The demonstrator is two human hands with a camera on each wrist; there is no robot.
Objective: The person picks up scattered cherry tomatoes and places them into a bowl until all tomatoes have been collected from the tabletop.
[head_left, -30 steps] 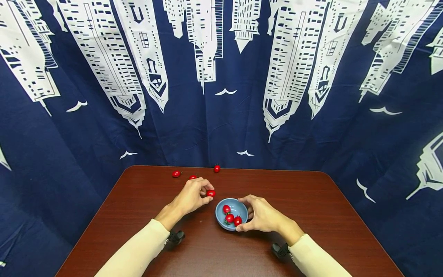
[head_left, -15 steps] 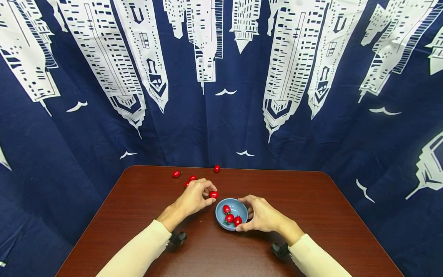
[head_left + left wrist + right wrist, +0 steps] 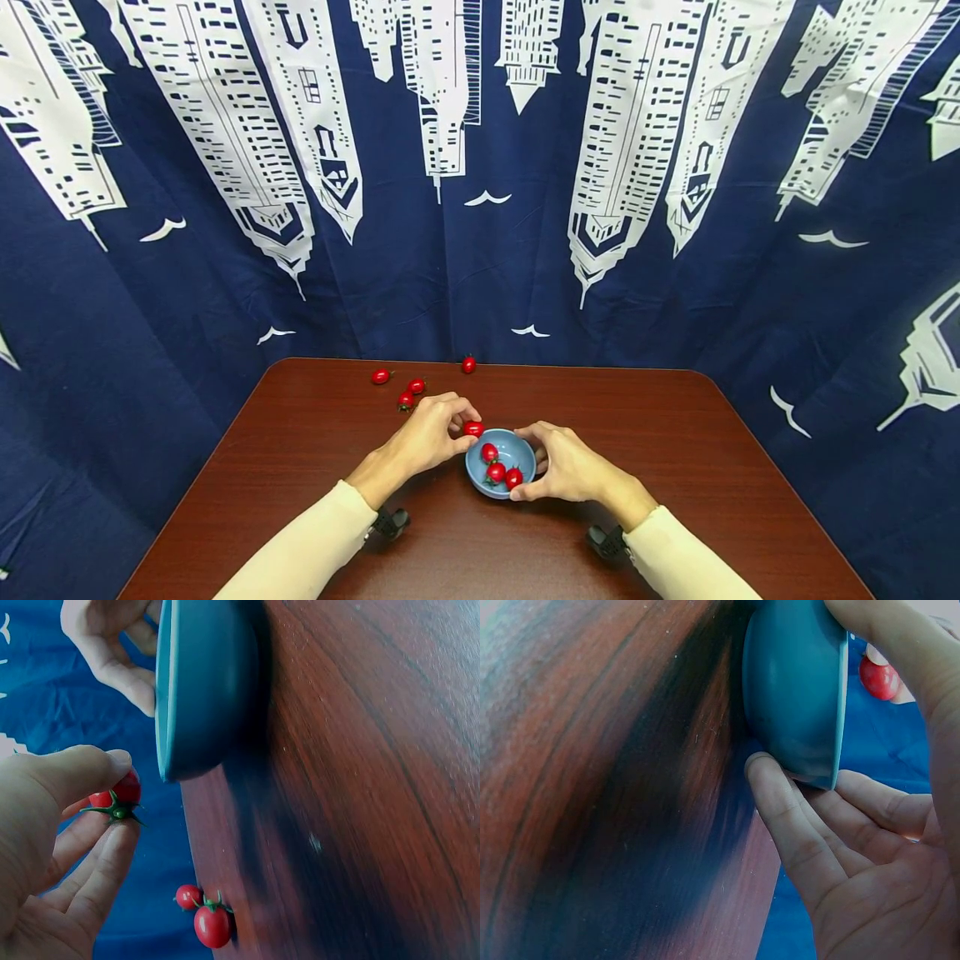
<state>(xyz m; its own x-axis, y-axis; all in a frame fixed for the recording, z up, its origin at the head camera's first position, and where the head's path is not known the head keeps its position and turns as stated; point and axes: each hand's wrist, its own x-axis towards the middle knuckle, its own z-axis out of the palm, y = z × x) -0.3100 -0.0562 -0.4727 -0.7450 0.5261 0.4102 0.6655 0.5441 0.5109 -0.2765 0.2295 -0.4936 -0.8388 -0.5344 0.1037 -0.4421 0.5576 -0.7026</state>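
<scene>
A cherry tomato (image 3: pixel 120 792) with a green calyx is pinched between the thumb and fingers of my left hand (image 3: pixel 431 437). In the head view, that hand is at the upper left rim of a blue bowl (image 3: pixel 477 483). The bowl stands upright on the table and contains three cherry tomatoes (image 3: pixel 496 472). My right hand (image 3: pixel 573 467) holds the bowl at its right side, thumb near the front rim and fingers behind. The right wrist view shows fingertips (image 3: pixel 765 769) against the bowl's lower wall.
Several more cherry tomatoes lie toward the back of the brown table (image 3: pixel 600 400): a close pair (image 3: pixel 406 401), one farther left (image 3: pixel 381 377) and one near the back edge (image 3: pixel 468 364). A dark blue cloth (image 3: pixel 450 275) printed with white buildings hangs behind.
My left hand has moved right and slightly nearer with the pinched cherry tomato, reaching the bowl's rim. Two tomatoes behind it have come fully into view. The right hand and bowl stay put.
</scene>
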